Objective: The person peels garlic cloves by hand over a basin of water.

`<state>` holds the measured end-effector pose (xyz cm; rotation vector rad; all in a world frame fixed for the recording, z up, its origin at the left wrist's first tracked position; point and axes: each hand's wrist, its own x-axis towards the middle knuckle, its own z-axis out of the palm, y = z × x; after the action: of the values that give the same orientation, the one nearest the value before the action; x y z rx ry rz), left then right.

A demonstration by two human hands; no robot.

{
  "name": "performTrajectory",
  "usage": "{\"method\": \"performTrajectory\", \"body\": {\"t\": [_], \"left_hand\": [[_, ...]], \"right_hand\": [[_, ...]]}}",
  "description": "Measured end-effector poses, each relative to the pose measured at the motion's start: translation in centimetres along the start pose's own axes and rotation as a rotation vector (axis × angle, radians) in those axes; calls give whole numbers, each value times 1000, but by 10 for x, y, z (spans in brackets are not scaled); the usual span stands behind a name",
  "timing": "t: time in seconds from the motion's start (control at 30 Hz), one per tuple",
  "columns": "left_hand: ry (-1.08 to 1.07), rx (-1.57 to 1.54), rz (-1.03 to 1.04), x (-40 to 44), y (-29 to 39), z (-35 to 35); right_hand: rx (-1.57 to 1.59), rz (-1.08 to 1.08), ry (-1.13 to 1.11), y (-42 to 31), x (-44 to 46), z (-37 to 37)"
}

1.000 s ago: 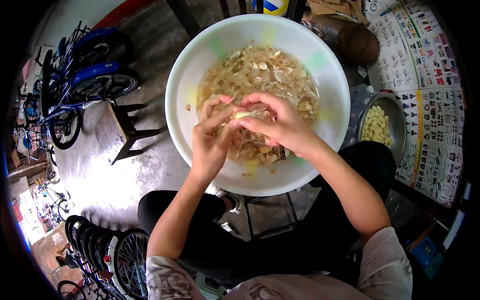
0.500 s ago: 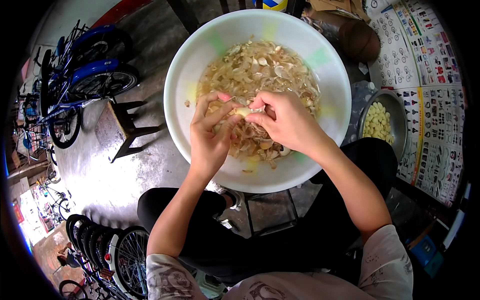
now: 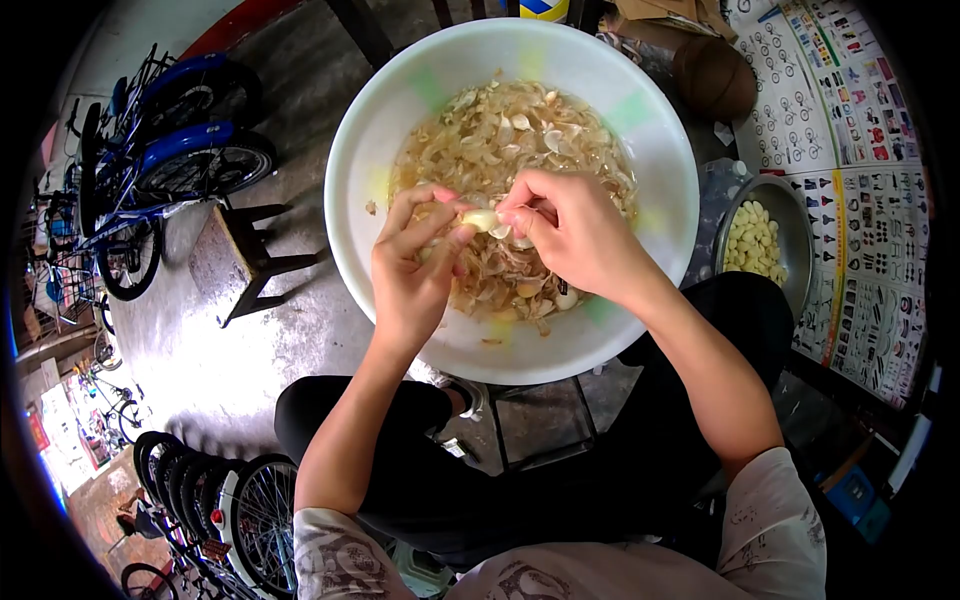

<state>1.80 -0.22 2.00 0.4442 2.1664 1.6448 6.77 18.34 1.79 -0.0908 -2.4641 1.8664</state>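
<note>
Over a large white basin (image 3: 352, 150), my left hand (image 3: 412, 275) pinches a pale garlic clove (image 3: 480, 220) between thumb and fingers. The thumb and forefinger of my right hand (image 3: 580, 235) close on a bit of whitish garlic skin (image 3: 501, 231) at the clove's right end. Below both hands, loose garlic skins (image 3: 490, 140) float in water in the basin, with a few whole cloves among them. To the right, a metal bowl (image 3: 800, 245) holds many peeled garlic cloves (image 3: 754, 240).
A small wooden stool (image 3: 222, 255) stands on the floor at left, near blue bicycles (image 3: 190, 150). More bicycle wheels (image 3: 262, 520) are at lower left. At right lie a brown ball (image 3: 714, 80) and a printed sheet (image 3: 865, 240). The basin rests on a dark-legged stand (image 3: 545, 425).
My right hand has shifted slightly up and peeled skin away from the clove's right end, so more of the pale clove shows. My left hand has moved a little left, still holding it.
</note>
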Motion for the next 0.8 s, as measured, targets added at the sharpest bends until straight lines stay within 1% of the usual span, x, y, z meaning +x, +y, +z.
{"method": "performTrajectory", "body": {"t": [0.07, 0.1, 0.17, 0.23, 0.3, 0.33, 0.37, 0.4, 0.43, 0.47, 0.5, 0.53, 0.6, 0.7, 0.73, 0.77, 0.8], "left_hand": [[10, 15, 22, -1, 2, 1], [19, 30, 46, -1, 3, 1], [27, 45, 48, -1, 4, 1], [34, 62, 50, -1, 4, 2], [47, -4, 21, 0, 2, 2], [46, -3, 21, 0, 0, 2], [29, -79, -16, 0, -2, 1], [12, -155, -54, 0, -4, 0], [12, -153, -54, 0, -1, -3], [-16, -173, -218, 0, 4, -5], [-44, -195, -380, 0, 6, -7], [-44, -196, -380, 0, 6, -8], [-74, -297, -549, -1, 3, -10], [-28, -293, -533, -2, -1, -6], [-27, -294, -533, -2, -4, -4], [-9, -188, -379, -1, -6, -2], [8, -82, -225, -1, -8, -2]], "right_hand": [[35, 83, 13, 0, 0, 0], [35, 83, 13, 1, 1, 1], [155, 120, 30, 3, 1, 2], [154, 146, 19, 1, 1, 2], [154, 172, 9, -2, 1, 1], [98, 144, -26, -3, 1, -1], [42, 116, -62, -4, 1, -2], [44, 115, -61, -4, 1, -2], [126, 178, -82, -3, 1, -2], [207, 242, -103, -3, 1, -2], [207, 242, -104, -2, 1, -1], [256, 277, -114, -1, 1, -1], [305, 311, -126, 1, 1, 1], [285, 354, -121, 6, 1, 5], [209, 284, -65, 9, 1, 7], [134, 214, -8, 11, 1, 9], [134, 215, -8, 9, 1, 10]]}}
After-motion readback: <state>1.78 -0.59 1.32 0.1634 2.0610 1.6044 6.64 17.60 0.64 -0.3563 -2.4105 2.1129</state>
